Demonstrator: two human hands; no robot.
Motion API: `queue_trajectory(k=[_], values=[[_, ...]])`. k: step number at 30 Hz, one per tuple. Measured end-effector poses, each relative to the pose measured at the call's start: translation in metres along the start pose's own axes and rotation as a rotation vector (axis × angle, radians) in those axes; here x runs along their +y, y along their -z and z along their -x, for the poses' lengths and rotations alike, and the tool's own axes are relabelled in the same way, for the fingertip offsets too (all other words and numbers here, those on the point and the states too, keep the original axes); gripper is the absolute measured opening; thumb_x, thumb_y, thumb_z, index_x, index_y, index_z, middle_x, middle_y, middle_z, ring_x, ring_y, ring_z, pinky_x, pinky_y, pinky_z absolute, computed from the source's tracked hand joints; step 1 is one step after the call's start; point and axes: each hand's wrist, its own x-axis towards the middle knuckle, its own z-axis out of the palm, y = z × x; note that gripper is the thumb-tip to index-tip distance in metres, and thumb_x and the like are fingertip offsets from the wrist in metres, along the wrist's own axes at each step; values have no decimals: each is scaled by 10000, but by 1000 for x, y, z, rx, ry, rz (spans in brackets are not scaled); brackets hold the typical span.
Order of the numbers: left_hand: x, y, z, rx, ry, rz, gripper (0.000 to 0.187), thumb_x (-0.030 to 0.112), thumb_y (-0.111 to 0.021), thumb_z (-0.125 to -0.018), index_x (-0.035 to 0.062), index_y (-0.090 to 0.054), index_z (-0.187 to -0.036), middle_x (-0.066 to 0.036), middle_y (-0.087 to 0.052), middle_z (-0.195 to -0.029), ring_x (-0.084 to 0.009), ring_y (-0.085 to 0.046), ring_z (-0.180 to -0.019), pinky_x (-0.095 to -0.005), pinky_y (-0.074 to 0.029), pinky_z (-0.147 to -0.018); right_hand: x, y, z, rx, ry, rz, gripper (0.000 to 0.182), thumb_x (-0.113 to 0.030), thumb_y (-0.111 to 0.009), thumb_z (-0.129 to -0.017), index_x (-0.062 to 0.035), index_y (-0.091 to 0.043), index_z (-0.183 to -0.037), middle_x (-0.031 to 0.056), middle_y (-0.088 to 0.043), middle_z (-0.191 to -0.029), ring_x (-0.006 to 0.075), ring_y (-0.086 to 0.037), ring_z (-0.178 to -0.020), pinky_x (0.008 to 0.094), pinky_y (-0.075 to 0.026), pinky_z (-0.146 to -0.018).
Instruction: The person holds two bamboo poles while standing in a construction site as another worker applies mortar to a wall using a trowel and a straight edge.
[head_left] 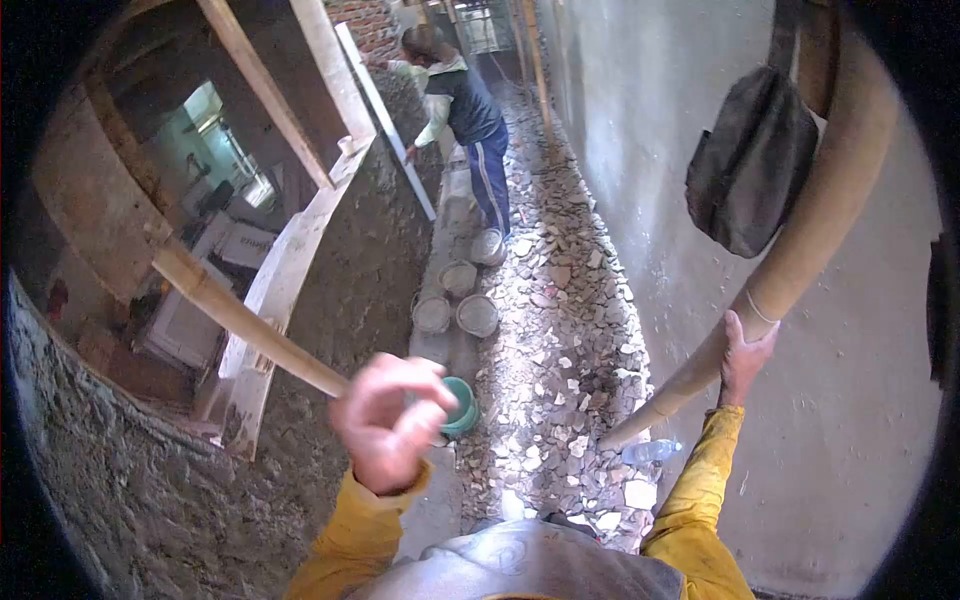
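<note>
My right hand (745, 352) is wrapped round a thick bamboo pole (800, 240) that leans up to the right. In front of my chest, my left hand (392, 420) is raised and slightly blurred, with its fingers curled; whether anything small is between them cannot be made out. Just beyond it on the ground stands a green bucket (460, 408), partly hidden by the fingers. A thinner bamboo pole (250, 325) reaches from the window opening to behind my left hand.
Ahead, a co-worker (470, 120) holds a long white straightedge (385, 120) against the left wall. Buckets (478, 315) stand along that wall. Rubble (560, 350) covers the passage floor. A bottle (650, 451) lies near the pole's foot; a dark cloth (752, 165) hangs at the right.
</note>
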Motion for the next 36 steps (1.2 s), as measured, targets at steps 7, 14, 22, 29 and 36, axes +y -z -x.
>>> queue_trajectory(k=[7,14,22,29,36], values=[[51,-52,-15,-451,-216,673,121,35,-632,-744,-7,-576,-644,-146,-583,-700,-236,-576,-566,-393,-467,-645,6,-1,1,22,-9,61,684,-270,-732,-670,41,-409,-1186,151,-523,-1079,239,-513,-986,340,-396,-849],[54,-59,-25,-612,-140,844,133,58,-638,-738,-52,-583,-689,-123,-562,-639,-217,-514,-501,-350,-409,-496,0,-1,2,17,-17,24,649,-271,-730,-669,24,-429,-1162,142,-526,-1072,236,-518,-972,336,-396,-837],[33,-72,-14,-357,25,1057,213,123,-688,-727,-51,-567,-708,-127,-562,-662,-225,-519,-503,-360,-429,-509,3,-1,3,22,-5,19,637,-239,-715,-670,13,-416,-1173,134,-530,-1054,237,-519,-964,338,-396,-833],[35,-62,-22,-374,-27,842,157,101,-588,-813,-27,-582,-721,-149,-568,-700,-254,-577,-582,-396,-444,-587,-4,-3,3,8,-24,34,605,-238,-712,-675,17,-441,-1152,139,-530,-1061,234,-516,-963,336,-392,-840],[29,-51,-30,-371,-63,701,102,57,-588,-787,-18,-553,-727,-144,-539,-744,-264,-570,-629,-416,-443,-688,-1,-5,3,42,15,71,585,-268,-711,-696,35,-464,-1132,132,-545,-1052,214,-516,-957,322,-393,-840]])
